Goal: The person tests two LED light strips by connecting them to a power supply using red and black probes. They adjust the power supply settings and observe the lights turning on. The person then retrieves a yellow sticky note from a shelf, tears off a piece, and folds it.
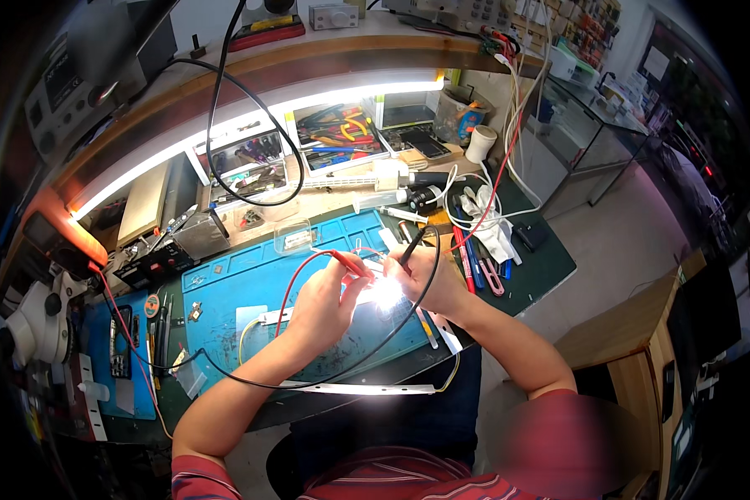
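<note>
My left hand [317,306] grips a red test probe [350,264], its tip pointing at a glaring light [389,294] over the blue work mat [215,334]. From the other side, my right hand [430,280] holds a black test probe [411,249] pen-like, angled down toward the same spot. Glare hides both tips, so contact cannot be told. A white strip [281,316] with a yellow wire runs under my left hand into the glare. Another white strip [369,389] lies along the bench's front edge. The black lead [344,378] loops across in front of my hands.
An orange multimeter [65,231] with leads stands at left, above a microscope [34,322]. Behind the mat are a clear plastic box [292,237] and trays of hand tools [340,128]. White gloves [486,219], pens and a pink-handled cutter [491,277] lie at right, beneath hanging cables.
</note>
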A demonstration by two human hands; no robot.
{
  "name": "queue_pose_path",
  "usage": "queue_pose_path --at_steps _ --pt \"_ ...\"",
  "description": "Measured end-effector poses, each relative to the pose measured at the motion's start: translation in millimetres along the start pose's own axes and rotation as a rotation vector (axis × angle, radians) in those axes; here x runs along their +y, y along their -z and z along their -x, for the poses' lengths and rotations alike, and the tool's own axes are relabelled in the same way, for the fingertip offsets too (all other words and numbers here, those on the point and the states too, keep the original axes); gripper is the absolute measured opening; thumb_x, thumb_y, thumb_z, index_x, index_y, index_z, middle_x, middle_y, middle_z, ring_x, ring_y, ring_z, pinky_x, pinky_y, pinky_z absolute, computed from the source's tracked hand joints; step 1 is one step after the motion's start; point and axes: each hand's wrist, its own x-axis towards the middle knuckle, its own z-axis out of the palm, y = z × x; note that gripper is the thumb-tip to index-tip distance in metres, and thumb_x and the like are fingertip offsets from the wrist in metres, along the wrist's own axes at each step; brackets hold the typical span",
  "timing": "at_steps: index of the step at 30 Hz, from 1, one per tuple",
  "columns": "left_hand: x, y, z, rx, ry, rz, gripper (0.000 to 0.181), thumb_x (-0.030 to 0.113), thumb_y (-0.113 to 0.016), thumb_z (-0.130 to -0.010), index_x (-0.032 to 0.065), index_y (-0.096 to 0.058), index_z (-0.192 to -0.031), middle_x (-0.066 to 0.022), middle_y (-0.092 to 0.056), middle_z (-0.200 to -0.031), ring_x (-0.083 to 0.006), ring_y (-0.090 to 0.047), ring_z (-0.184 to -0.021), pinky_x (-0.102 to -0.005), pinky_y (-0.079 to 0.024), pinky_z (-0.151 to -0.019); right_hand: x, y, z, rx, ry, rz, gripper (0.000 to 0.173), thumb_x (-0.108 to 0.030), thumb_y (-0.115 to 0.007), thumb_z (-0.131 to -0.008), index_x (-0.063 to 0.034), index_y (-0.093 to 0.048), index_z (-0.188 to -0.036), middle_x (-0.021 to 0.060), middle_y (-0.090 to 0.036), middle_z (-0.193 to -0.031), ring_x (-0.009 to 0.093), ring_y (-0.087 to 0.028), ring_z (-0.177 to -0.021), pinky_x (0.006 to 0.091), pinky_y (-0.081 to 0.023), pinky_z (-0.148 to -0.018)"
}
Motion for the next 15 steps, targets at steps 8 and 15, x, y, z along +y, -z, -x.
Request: queue_pose_path --at_steps 8,15 --pt "-2 8 -6 -0.048 0.051 0.002 0.019 0.011 -0.071 -0.093 0.0055 -0.061 -0.109 -0.0096 -0.073 -0.098 -0.0293 -0.07 -0.079 -0.0375 -0.054 -0.071 -6 3 -1 0.0 0.0 0.038 0.023 -0.02 -0.058 -0.092 -0.0033 -0.068 -0.081 0.016 -0.06 -0.062 0.033 -0.063 -0.058 0.0406 -0.05 -0.058" --pt "-3 10 -6 -0.059 0.069 0.007 0.02 0.013 -0.071 -0.093 0.0067 -0.061 -0.11 -0.0093 -0.074 -0.098 -0.0293 -0.071 -0.079 -0.0372 -0.054 -0.071 2 1 1 -0.011 0.025 0.042 0.02 -0.021 -0.061 -0.093 -0.0042 -0.07 -0.085 0.0133 -0.064 -0.066 0.027 -0.065 -0.06 0.0382 -0.049 -0.056"
